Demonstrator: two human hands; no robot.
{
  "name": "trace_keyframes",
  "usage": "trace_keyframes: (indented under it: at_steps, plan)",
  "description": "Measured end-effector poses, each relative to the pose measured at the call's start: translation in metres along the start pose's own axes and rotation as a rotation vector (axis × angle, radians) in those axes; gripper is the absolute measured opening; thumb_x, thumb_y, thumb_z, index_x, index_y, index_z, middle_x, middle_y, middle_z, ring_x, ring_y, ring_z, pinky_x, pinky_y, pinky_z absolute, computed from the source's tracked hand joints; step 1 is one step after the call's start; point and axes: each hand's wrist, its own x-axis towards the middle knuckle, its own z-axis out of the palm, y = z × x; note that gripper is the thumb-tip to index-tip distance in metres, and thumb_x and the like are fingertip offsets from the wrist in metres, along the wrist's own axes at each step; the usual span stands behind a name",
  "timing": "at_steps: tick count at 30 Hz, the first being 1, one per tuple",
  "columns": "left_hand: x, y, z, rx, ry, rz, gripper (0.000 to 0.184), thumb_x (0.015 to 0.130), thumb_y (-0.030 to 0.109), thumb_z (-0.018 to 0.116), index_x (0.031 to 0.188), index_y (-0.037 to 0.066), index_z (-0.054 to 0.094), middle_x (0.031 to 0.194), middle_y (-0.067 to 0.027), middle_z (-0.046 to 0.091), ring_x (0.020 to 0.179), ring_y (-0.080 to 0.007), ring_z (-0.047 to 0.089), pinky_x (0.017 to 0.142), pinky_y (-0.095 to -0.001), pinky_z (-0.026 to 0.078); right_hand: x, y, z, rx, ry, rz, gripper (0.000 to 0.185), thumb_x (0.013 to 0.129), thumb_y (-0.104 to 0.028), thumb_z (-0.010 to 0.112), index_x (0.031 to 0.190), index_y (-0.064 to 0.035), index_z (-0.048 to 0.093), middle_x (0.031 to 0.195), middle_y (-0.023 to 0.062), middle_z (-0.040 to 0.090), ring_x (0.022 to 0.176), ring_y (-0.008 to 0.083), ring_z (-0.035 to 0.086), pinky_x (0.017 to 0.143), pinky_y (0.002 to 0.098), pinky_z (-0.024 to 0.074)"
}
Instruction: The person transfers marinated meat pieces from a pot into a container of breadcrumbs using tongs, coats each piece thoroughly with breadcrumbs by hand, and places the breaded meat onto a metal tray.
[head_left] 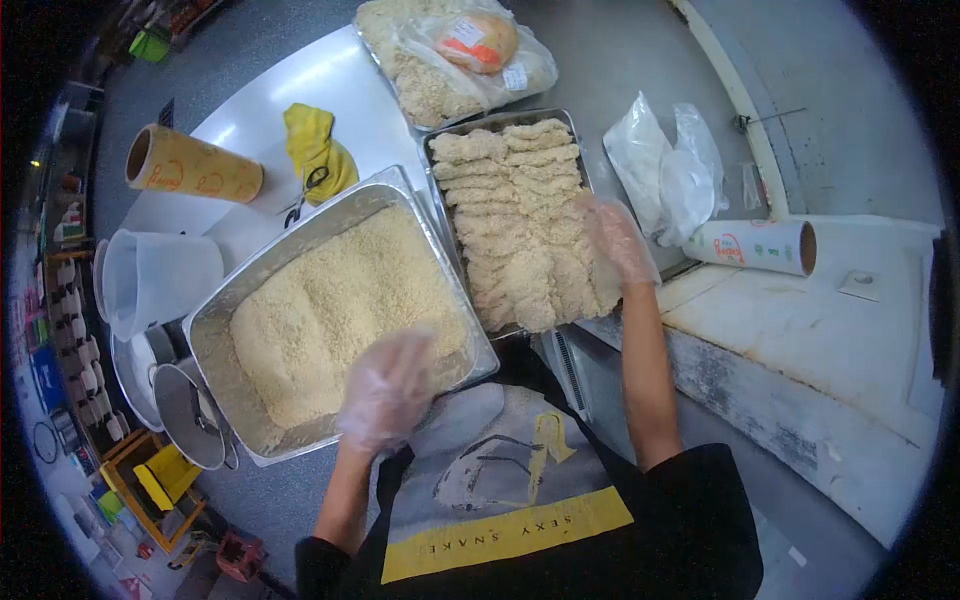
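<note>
My left hand [388,390], in a clear plastic glove, hovers over the near right corner of a deep metal pan [212,345]. Pale breadcrumbs [340,300] fill much of that pan. The left fingers are slightly blurred but look loosely stretched out, with nothing visible in them. Also gloved, my right hand [620,242] rests at the right edge of a metal tray [575,130], against the breaded pieces. Its fingers are extended, and the fingertips are partly hidden at the food. Rows of overlapping breaded cutlets [515,215] fill this tray.
Behind stands another crumb-filled tray [415,85] with a bagged item [480,45] on top. A wrap roll [195,165], yellow cloth [318,150] and plastic container [165,275] lie left. Plastic bags [660,165] and another roll [755,245] lie right.
</note>
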Motion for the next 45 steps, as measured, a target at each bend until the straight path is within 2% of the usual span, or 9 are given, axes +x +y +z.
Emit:
trace_keyframes:
  at_steps: [8, 14, 17, 23, 32, 35, 38, 40, 45]
  plan:
    - [-0.1, -0.029, 0.011, 0.082, 0.13, -0.339, 0.033, 0.087, 0.01, 0.07, 0.12, 0.008, 0.067, 0.103, -0.0138, 0.071, 0.092, -0.0349, 0.068, 0.079, -0.0444, 0.053, 0.012, -0.02, 0.024, 0.054, 0.276, -0.179, 0.021, 0.098, -0.015, 0.054, 0.105, -0.0027, 0.069, 0.105, 0.0218, 0.068, 0.104, 0.0411, 0.062, 0.091, 0.0482, 0.0491]
    - [-0.104, -0.026, 0.031, 0.031, 0.198, -0.493, 0.02, 0.09, 0.02, 0.07, 0.107, 0.01, 0.069, 0.088, -0.0148, 0.071, 0.079, -0.0369, 0.067, 0.07, -0.0485, 0.052, 0.032, -0.01, 0.037, 0.173, 0.214, 0.099, 0.023, 0.1, -0.017, 0.052, 0.101, -0.0008, 0.068, 0.098, 0.0233, 0.068, 0.095, 0.0448, 0.061, 0.082, 0.0517, 0.0498]
    - [-0.097, -0.018, 0.034, 0.21, 0.089, -0.592, 0.016, 0.09, 0.026, 0.071, 0.098, 0.012, 0.07, 0.079, -0.0136, 0.07, 0.072, -0.0367, 0.067, 0.065, -0.0493, 0.052, 0.034, 0.032, 0.069, -0.182, 0.384, -0.222, 0.025, 0.1, -0.021, 0.053, 0.099, -0.0013, 0.068, 0.099, 0.0234, 0.068, 0.094, 0.0445, 0.061, 0.08, 0.0529, 0.0497]
    - [-0.09, -0.012, 0.027, 0.167, 0.082, -0.624, 0.019, 0.092, 0.028, 0.069, 0.095, 0.01, 0.074, 0.073, -0.018, 0.069, 0.066, -0.0386, 0.067, 0.061, -0.0492, 0.051, 0.057, 0.023, 0.077, 0.343, 0.277, -0.036, 0.03, 0.099, -0.016, 0.052, 0.119, -0.0012, 0.068, 0.119, 0.0224, 0.069, 0.106, 0.0384, 0.065, 0.094, 0.0465, 0.0509]
    - [-0.097, -0.023, 0.04, 0.126, 0.253, -0.558, 0.01, 0.088, 0.024, 0.07, 0.089, 0.014, 0.069, 0.073, -0.0113, 0.069, 0.065, -0.0361, 0.066, 0.058, -0.05, 0.051, 0.08, 0.004, 0.066, -0.06, 0.255, -0.251, 0.034, 0.097, -0.01, 0.052, 0.127, -0.0006, 0.065, 0.123, 0.0226, 0.067, 0.116, 0.0372, 0.062, 0.106, 0.0425, 0.0482]
    - [-0.102, -0.026, 0.045, 0.191, 0.268, -0.526, 0.012, 0.088, 0.026, 0.07, 0.088, 0.014, 0.069, 0.07, -0.012, 0.067, 0.062, -0.0358, 0.065, 0.055, -0.0502, 0.05, 0.093, -0.023, 0.046, -0.162, 0.117, -0.004, 0.034, 0.099, -0.01, 0.051, 0.128, 0.0002, 0.064, 0.128, 0.0222, 0.065, 0.12, 0.0354, 0.061, 0.108, 0.0395, 0.0465]
    - [-0.103, -0.025, 0.047, 0.252, 0.297, -0.502, 0.015, 0.088, 0.029, 0.07, 0.087, 0.014, 0.068, 0.067, -0.0126, 0.065, 0.059, -0.0362, 0.064, 0.053, -0.0503, 0.049, 0.102, -0.015, 0.051, 0.171, -0.015, 0.248, 0.036, 0.104, -0.018, 0.048, 0.13, 0.0011, 0.063, 0.131, 0.0227, 0.064, 0.124, 0.0359, 0.059, 0.109, 0.0397, 0.0441]
    - [-0.1, -0.021, 0.044, 0.253, 0.324, -0.528, 0.017, 0.088, 0.03, 0.071, 0.086, 0.013, 0.067, 0.066, -0.0129, 0.064, 0.057, -0.0364, 0.063, 0.052, -0.0501, 0.049, 0.093, -0.037, 0.036, 0.068, 0.106, 0.015, 0.063, 0.108, -0.047, 0.032, 0.117, 0.0056, 0.065, 0.111, 0.0335, 0.065, 0.113, 0.0502, 0.059, 0.1, 0.0527, 0.0454]
    - [-0.1, -0.018, 0.044, 0.259, 0.35, -0.515, 0.019, 0.087, 0.031, 0.071, 0.086, 0.013, 0.067, 0.066, -0.0129, 0.064, 0.058, -0.0363, 0.063, 0.053, -0.0504, 0.049, 0.101, -0.053, 0.042, 0.245, 0.156, 0.161, 0.065, 0.105, -0.052, 0.037, 0.125, 0.0037, 0.063, 0.121, 0.0298, 0.066, 0.12, 0.0465, 0.058, 0.104, 0.0478, 0.0441]
